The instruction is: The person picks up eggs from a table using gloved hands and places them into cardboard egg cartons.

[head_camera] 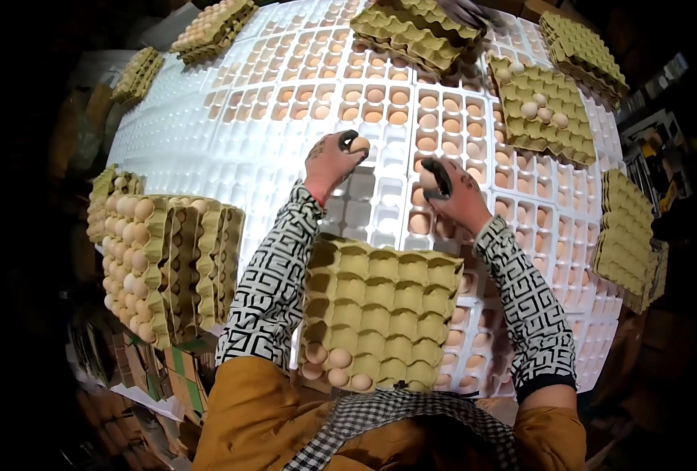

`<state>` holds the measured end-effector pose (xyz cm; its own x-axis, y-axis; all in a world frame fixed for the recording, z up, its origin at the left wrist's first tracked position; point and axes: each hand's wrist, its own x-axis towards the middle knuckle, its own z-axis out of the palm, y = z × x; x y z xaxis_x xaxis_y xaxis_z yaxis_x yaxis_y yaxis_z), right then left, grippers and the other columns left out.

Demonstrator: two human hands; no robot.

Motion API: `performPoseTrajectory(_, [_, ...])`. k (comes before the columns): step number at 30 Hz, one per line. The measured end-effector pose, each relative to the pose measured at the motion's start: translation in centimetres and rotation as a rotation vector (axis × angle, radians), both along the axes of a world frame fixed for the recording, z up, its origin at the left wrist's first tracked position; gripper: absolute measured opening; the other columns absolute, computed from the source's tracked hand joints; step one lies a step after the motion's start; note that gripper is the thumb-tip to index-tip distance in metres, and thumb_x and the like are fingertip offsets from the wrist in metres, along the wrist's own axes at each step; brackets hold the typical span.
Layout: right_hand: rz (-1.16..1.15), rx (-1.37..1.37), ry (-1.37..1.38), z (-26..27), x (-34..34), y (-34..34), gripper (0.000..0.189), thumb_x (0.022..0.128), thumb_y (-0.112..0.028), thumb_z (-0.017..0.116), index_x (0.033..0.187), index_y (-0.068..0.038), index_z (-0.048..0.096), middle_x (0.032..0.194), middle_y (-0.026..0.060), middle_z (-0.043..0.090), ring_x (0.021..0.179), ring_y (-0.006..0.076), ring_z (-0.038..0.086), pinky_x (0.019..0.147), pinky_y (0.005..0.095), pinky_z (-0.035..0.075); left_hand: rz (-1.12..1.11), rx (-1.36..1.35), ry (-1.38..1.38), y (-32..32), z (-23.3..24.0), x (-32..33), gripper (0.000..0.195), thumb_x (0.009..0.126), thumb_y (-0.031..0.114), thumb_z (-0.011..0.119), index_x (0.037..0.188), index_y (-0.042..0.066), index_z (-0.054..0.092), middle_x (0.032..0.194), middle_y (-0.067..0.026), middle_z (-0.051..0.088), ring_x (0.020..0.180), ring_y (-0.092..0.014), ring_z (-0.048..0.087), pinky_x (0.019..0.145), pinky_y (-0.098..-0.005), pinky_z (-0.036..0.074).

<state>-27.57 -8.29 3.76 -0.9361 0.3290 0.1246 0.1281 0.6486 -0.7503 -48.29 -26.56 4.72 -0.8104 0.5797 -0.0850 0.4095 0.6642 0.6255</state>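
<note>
My left hand (pixel 332 159), in a pink work glove with dark fingertips, grips a brown egg (pixel 359 145) above empty cells of a white foam egg tray (pixel 391 187). To its right, my right hand (pixel 457 191) in a matching glove is closed around another egg (pixel 428 180), just over a foam tray whose cells hold several eggs (pixel 419 222). Between my forearms lies a yellowish pulp egg tray (pixel 383 306), close to my body. Several loose eggs (pixel 339 358) sit in its near left corner; the other cells hold none.
Stacked pulp trays full of eggs (pixel 142 259) stand at the left. More foam trays with eggs (pixel 307 94) cover the far table. Pulp trays (pixel 545 106) lie at the right, a few eggs on one. Another person's gloved hand (pixel 466 12) touches pulp trays (pixel 416 35) at the far side.
</note>
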Motion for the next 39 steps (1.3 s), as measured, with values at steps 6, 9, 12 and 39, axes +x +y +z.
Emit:
performPoseTrajectory(6, [-0.192,0.062,0.144,-2.9,-11.9,0.8,0.051,0.077,-0.025,0.069,0.124,-0.012,0.053,0.121,0.0132,0.057,0.113,0.0329,0.054,0.095,0.0430,0.044,-0.185,-0.284,0.170,4.0,-1.3,-2.4,0.049,0.081,0.046,0.064,0.115,0.011,0.063,0.109,-0.0139,0.066,0.103,-0.030,0.063,0.087,-0.0400,0.050])
performPoseTrajectory(9, [-0.157,0.457,-0.139,-6.3,-12.3,0.2,0.048,0.077,-0.034,0.068,0.120,-0.017,0.058,0.127,0.0116,0.053,0.124,0.0344,0.044,0.101,0.0499,0.037,-0.060,0.211,0.285,5.4,-2.8,-3.6,0.042,0.085,0.029,0.065,0.124,0.012,0.060,0.112,-0.0153,0.063,0.101,-0.033,0.061,0.088,-0.0375,0.049])
performPoseTrajectory(12, [-0.171,0.041,-0.007,-5.9,-10.9,-0.9,0.043,0.077,-0.031,0.070,0.114,-0.012,0.062,0.122,0.0132,0.056,0.119,0.0324,0.049,0.102,0.0437,0.038,-0.348,0.011,0.456,5.3,-6.9,-4.7,0.049,0.088,0.030,0.060,0.134,0.014,0.051,0.136,-0.0129,0.049,0.128,-0.034,0.042,0.109,-0.0497,0.028])
performPoseTrajectory(39, [0.360,-0.079,-0.192,2.5,16.0,-23.0,0.051,0.077,-0.032,0.073,0.115,-0.003,0.058,0.132,0.0152,0.049,0.122,0.0263,0.048,0.099,0.0361,0.044,-0.066,-0.055,-0.120,-28.9,5.9,25.7,0.058,0.076,0.010,0.071,0.129,0.004,0.049,0.119,-0.0194,0.052,0.109,-0.035,0.057,0.092,-0.0380,0.049])
